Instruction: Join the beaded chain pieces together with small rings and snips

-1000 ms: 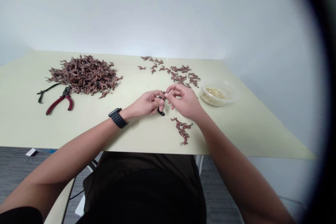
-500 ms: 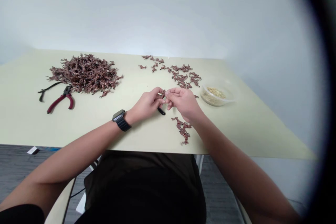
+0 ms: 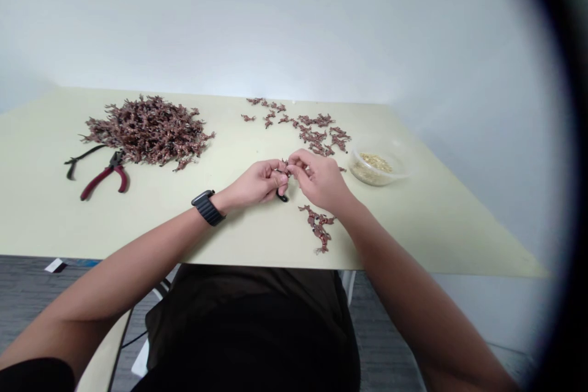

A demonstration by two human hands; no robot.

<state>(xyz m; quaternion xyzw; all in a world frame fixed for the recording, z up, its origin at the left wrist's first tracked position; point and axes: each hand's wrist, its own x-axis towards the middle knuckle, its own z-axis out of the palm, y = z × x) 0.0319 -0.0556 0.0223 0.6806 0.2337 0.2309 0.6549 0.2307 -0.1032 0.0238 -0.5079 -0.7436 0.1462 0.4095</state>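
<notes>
Hands: the left hand (image 3: pixel 257 184) is curling inward, its thumb and fingertips pinching at the near end of a small reddish-brown sprig (image 3: pixel 285 165); the right hand (image 3: pixel 318 179) is meeting it fingertip to fingertip, pinching the same sprig from the other side, though the fingers hide exactly how it is gripped.
Held piece: the sprig is sitting between the two hands, with a small black piece (image 3: pixel 282 197) showing just below the left hand's fingers; I cannot tell whether it is joined to the sprig.
Nearby sprigs: a loose cluster of sprigs (image 3: pixel 316 228) is lying just below the right hand, and a scattered spread of sprigs (image 3: pixel 312 135) is lying ahead of the hands.
Left of the hands: a large heap of sprigs (image 3: pixel 149 133) is sitting well away, beside red-handled pliers (image 3: pixel 103 177) and a black-handled tool (image 3: pixel 82 156).
Right of the hands: a clear plastic tub (image 3: pixel 376 170) is holding fine golden bits near the right hand.
Risks: the tiny sprig could slip if either pinch is easing, and the black piece could drop or snag among the fingers. A wide right-hand movement could be nudging the tub or dragging the nearby cluster across the desk (image 3: pixel 427 239).
</notes>
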